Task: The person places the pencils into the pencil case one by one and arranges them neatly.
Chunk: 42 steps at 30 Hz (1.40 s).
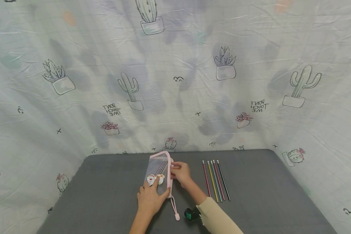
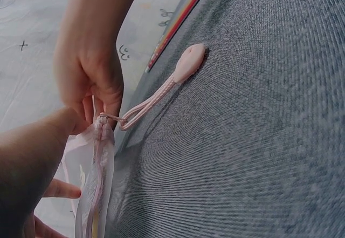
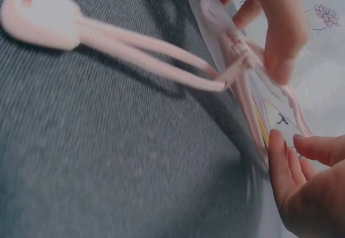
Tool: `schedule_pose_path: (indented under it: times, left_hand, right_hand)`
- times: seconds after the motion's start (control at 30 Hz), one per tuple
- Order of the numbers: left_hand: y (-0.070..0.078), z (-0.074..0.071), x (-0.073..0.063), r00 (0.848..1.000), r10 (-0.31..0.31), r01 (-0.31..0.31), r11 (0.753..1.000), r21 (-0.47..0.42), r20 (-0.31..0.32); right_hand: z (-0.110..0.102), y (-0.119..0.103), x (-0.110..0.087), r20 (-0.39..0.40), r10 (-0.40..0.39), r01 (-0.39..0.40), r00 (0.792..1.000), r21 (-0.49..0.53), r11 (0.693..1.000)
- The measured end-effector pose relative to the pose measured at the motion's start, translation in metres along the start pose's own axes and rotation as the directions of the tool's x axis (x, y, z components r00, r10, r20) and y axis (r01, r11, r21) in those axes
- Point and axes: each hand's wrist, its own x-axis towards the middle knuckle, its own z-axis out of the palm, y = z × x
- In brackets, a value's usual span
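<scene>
A pale, creased sheet printed with potted cacti (image 1: 175,97) hangs behind and around the scene. Before it spreads a dark grey, ribbed, cloth-covered tabletop (image 1: 111,185). A beige sleeve (image 1: 217,216) reaches in from the near edge. The clear plastic pouch with pink trim (image 1: 150,165) lies on the tabletop, left of the sleeve, its zipped side facing right. The left hand (image 1: 150,197) rests across the pouch's near part, its grip loose, fingers spread and thumb by the zip's near end. The right hand (image 1: 182,172) touches the zipped side, fingers bent; I cannot tell whether its grip pinches the edge. Well to the right, five slim pencils in red, yellow, teal, pink-red and black (image 1: 216,181) lie side by side, white-tipped ends pointing away. Several thin dark-looking pencils (image 1: 162,166) lie inside the pouch. A looped pink cord (image 1: 173,203) trails from the zip's near end, finishing in a rounded pink tab (image 1: 177,216) on the cloth.
</scene>
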Motion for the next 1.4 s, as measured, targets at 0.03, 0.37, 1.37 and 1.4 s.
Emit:
schedule_pose_path:
  times: [0.03,0.37,1.37,1.4]
  left_hand:
    - [0.000,0.000,0.000,1.000,0.001,-0.001,1.000,0.003,-0.003]
    - [-0.002,0.000,0.001,1.000,0.005,-0.005,1.000,0.002,-0.014]
    - [-0.002,0.001,0.000,1.000,0.002,-0.002,1.000,-0.003,0.000]
    - [-0.002,0.001,0.000,1.000,0.003,-0.003,1.000,-0.005,-0.002]
  right_hand:
    - [-0.002,0.000,0.000,0.011,-0.001,0.000,1.000,0.013,1.000]
    - [-0.023,-0.003,-0.006,0.036,-0.035,0.032,0.999,0.079,0.996]
    - [-0.090,-0.002,-0.018,-0.140,-0.259,0.208,0.956,-0.300,0.931]
    - [-0.092,-0.002,-0.019,-0.145,-0.273,0.217,0.951,-0.318,0.923]
